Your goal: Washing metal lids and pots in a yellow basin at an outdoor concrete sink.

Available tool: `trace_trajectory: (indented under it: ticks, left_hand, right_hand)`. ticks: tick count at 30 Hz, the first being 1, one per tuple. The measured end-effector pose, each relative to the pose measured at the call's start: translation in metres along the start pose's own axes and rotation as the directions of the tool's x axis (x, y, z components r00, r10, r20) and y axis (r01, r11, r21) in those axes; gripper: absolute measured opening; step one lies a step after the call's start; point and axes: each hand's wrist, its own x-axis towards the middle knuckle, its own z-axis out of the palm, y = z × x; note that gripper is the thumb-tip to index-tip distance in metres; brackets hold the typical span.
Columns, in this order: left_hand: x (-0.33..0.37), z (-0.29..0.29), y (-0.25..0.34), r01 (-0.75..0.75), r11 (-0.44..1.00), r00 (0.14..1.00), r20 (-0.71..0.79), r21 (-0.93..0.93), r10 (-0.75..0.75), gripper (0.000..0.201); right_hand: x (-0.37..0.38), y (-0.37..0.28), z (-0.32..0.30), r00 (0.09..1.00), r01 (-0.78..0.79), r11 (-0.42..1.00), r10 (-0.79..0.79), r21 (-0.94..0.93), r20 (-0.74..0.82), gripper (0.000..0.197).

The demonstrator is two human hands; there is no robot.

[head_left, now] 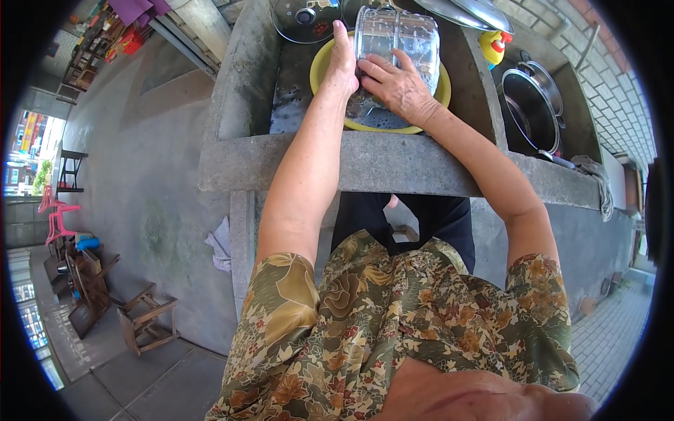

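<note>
Both hands grasp a clear glass container (397,43) over a yellow basin (321,64): left hand (342,64) on its left side, right hand (397,88) (fingers spread) on its near wall.

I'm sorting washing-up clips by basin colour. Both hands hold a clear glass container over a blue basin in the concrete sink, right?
Not quite: the basin is yellow, not blue, as the head view shows. The rest stands: the left hand and the right hand both hold the clear glass container over it in the concrete sink.
</note>
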Motion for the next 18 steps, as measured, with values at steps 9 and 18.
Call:
trace_trajectory:
  ticks: [9,18]
  left_hand:
    - [-0.007,0.010,0.001,0.018,0.991,0.988,-0.157,0.134,0.003,0.064]
    - [-0.004,0.008,-0.004,0.020,0.980,0.982,-0.188,0.198,0.018,0.062]
  right_hand:
    - [0.076,0.109,0.049,0.917,-0.397,0.907,0.397,0.142,0.027,0.031]
    - [0.077,0.091,0.068,0.920,-0.387,0.922,0.385,0.020,0.065,0.026]
